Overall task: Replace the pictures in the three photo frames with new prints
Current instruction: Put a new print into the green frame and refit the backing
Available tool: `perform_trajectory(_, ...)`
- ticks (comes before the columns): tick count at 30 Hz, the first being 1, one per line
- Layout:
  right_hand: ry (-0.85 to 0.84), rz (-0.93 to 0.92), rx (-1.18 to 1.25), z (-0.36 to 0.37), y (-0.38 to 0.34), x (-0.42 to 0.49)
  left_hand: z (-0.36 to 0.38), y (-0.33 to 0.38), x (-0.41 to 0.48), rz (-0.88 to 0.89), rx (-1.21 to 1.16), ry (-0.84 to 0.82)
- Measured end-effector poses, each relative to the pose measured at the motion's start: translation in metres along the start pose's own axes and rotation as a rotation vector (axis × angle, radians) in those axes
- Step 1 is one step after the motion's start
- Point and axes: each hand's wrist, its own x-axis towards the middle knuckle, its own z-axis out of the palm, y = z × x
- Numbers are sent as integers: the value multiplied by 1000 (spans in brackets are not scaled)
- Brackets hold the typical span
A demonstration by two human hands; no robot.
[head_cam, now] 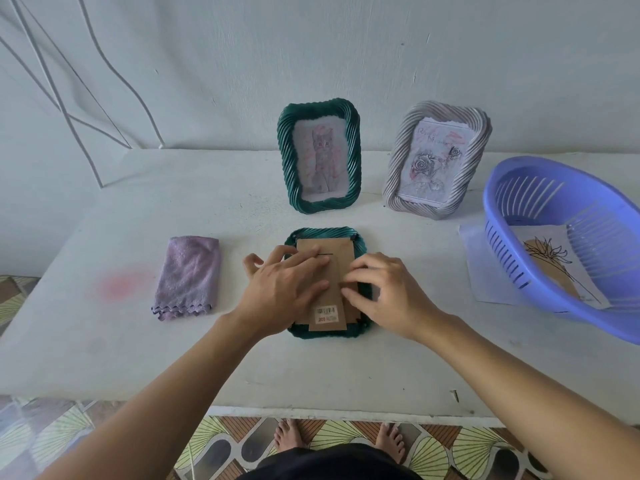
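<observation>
Left grip (280,289) lies flat, fingers straight and slightly spread, pressing on the brown backing (325,251) of a green frame (325,336) that lies face down at the centre of the picture. Right grip (388,292) has its fingers bent, with thumb and forefinger tips close together at the backing's right edge; whether they pinch anything there I cannot tell. A barcode sticker (325,314) sits near the backing's lower end.

Above the face-down frame, toward the wall, two more frames stand upright on the bench (311,368). Directly above is a green one (285,161) holding a cat drawing. To its right, a grey one (396,168) holds a drawing of roses and leans a little to the right.

At the right edge of the picture a purple basket (502,251) rests tilted on the bench, with a flower print (550,258) inside it. A white sheet (481,268) pokes out from under the basket on its left.

Left of the hands a folded lilac cloth (187,275) lies flat, well apart from the frame. A faint pink stain (119,284) marks the bench just left of the cloth.
</observation>
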Motion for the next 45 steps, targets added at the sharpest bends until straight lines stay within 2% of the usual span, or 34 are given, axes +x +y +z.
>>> perform_trajectory(3,36,18,-125,6,2,16,0,-1,1,-12,-38,29)
perform_trajectory(10,-64,0,-206,6,5,43,-1,-9,8,23,-157,156)
perform_trajectory(13,-82,13,-193,3,6,48,-5,-20,16,-32,-277,228)
perform_trajectory(15,-99,22,-188,2,5,51,-8,-31,27,-79,-275,275)
perform_trajectory(20,-104,65,-165,5,2,62,-14,-45,51,-88,-142,174)
perform_trajectory(25,-77,82,-149,7,3,63,-14,-47,60,-58,-117,197)
perform_trajectory(32,-53,82,-83,9,4,66,-12,-54,62,-10,-148,223)
perform_trajectory(39,-53,86,-101,9,2,68,-11,-52,68,-80,-255,141)
perform_trajectory(45,-51,92,-106,8,2,68,-8,-60,67,-44,-312,133)
